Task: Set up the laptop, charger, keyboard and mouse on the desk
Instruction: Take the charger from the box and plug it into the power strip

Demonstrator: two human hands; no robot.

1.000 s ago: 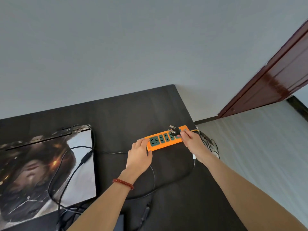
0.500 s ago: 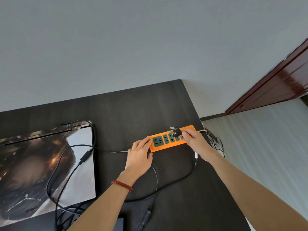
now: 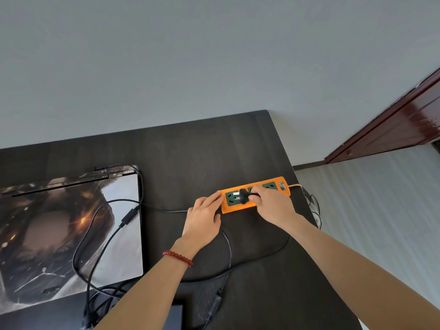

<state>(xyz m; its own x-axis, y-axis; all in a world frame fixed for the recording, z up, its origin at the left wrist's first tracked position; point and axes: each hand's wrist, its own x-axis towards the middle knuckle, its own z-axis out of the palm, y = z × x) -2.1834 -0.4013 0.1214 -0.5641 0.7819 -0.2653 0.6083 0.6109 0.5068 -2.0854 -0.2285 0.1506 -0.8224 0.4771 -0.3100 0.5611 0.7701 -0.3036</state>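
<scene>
A plain room in a home, or a small office, by its furnishing. A dark wood-grain desk [image 3: 181,148] stands against a bare pale grey wall [image 3: 190,55] at twelve o'clock. At two o'clock a glossy reddish-brown wooden door [image 3: 402,125] stands above pale plank flooring [image 3: 381,210]. An orange plastic power strip [image 3: 259,201] and a closed picture-skinned laptop [image 3: 59,234] lie on the desk.

Left hand [image 3: 204,222] flat, fingers extended, right hand [image 3: 271,206] curled in a pinching grip, both forearms outstretched
</scene>
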